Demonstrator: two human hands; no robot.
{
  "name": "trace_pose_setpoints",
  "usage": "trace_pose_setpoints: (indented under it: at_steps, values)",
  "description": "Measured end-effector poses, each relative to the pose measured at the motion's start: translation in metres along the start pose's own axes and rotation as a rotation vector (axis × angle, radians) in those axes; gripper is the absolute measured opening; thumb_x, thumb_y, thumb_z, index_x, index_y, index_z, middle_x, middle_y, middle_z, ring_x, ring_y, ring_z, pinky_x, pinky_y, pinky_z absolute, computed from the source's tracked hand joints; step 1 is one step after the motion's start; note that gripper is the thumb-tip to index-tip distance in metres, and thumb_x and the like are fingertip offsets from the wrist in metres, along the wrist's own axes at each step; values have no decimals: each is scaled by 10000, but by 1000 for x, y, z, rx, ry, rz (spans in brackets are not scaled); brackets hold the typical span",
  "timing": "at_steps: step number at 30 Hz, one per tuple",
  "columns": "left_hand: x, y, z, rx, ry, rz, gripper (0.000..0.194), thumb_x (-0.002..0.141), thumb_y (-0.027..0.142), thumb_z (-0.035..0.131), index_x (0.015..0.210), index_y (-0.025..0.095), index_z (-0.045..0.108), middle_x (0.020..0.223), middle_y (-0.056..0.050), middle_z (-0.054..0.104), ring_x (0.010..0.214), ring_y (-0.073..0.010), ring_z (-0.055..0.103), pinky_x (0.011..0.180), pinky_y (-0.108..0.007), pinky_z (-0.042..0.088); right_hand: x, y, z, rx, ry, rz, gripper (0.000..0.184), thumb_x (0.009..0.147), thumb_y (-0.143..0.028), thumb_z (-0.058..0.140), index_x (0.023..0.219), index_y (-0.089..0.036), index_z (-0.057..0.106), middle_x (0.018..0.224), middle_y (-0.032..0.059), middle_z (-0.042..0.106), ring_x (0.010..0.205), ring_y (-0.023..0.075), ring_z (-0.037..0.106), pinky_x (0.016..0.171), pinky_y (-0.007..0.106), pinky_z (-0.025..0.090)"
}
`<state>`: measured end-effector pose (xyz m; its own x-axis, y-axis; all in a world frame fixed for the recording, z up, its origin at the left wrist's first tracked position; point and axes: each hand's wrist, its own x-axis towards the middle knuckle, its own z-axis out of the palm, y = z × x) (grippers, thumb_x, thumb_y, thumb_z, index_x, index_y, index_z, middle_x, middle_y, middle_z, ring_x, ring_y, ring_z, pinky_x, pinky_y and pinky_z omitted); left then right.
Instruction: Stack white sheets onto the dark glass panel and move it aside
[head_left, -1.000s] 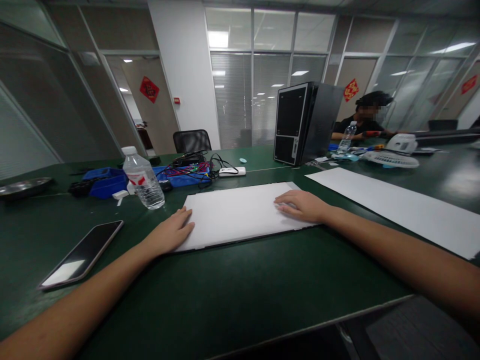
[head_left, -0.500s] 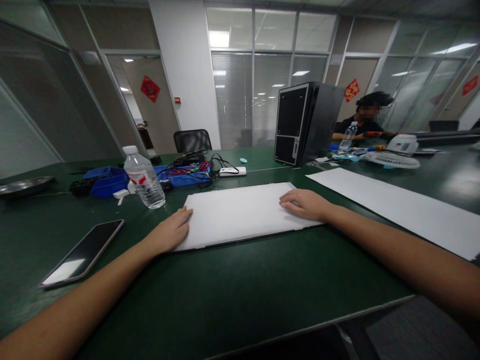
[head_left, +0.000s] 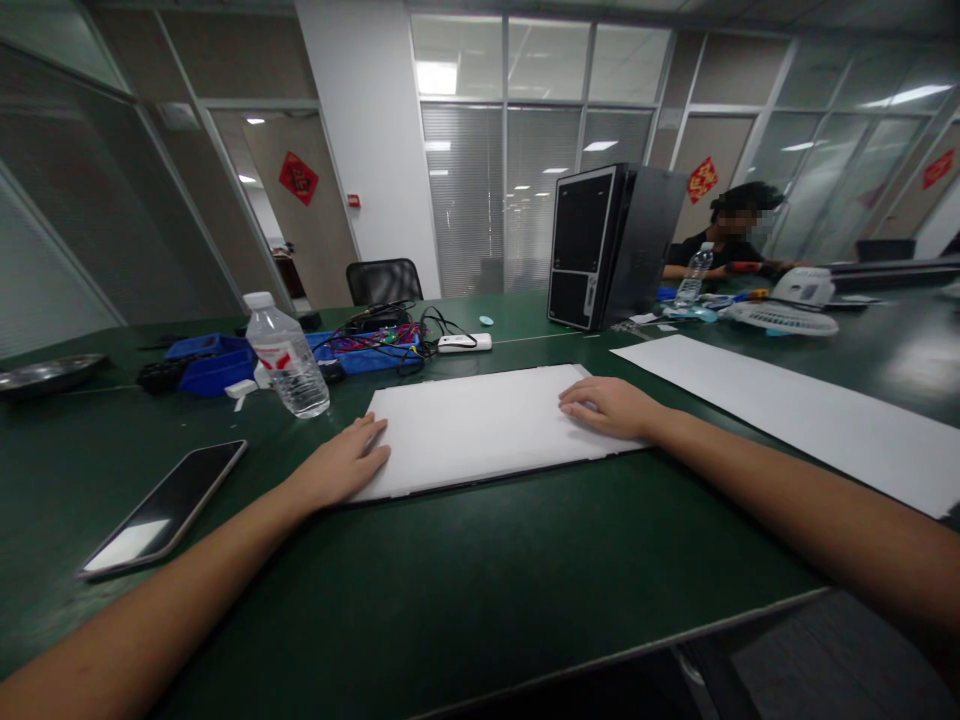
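A flat white panel [head_left: 472, 430] with a thin black edge lies in front of me on the green table [head_left: 480, 580]. My left hand [head_left: 347, 463] rests over its left end, thumb and fingers apart. On the panel's right end lies my right hand [head_left: 611, 407], palm down, fingers stretched to the left and slightly bent. Neither hand is wrapped round anything. Parts of the panel's two ends are hidden beneath the hands.
Left are a phone [head_left: 169, 508], a water bottle [head_left: 289, 360] and blue trays [head_left: 214, 362] with cables. A black computer case [head_left: 615, 245] stands behind the panel. A long white sheet [head_left: 795, 415] lies right. Beyond it sits another person [head_left: 724, 240] near a second bottle [head_left: 694, 277].
My left thumb has shifted slightly right, away from the fingers, on the panel. The right hand and the panel stay where they were.
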<state>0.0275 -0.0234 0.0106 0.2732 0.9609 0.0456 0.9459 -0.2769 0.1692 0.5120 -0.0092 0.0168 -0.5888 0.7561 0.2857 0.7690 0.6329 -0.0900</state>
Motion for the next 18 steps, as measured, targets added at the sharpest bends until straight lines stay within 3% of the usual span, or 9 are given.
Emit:
trace_pose_setpoints:
  at_steps: [18]
  values:
    - [-1,4,-1,-12,-5,-23,896,937,636,360,1592,34,463,1717,-212,372,1585,-357,382,1310,-471,285,0,-6,-1,-11,-35,-42,521,1086,-530,434,1239,-176,785,1313,136,745,1207,305,690,1065,499,523]
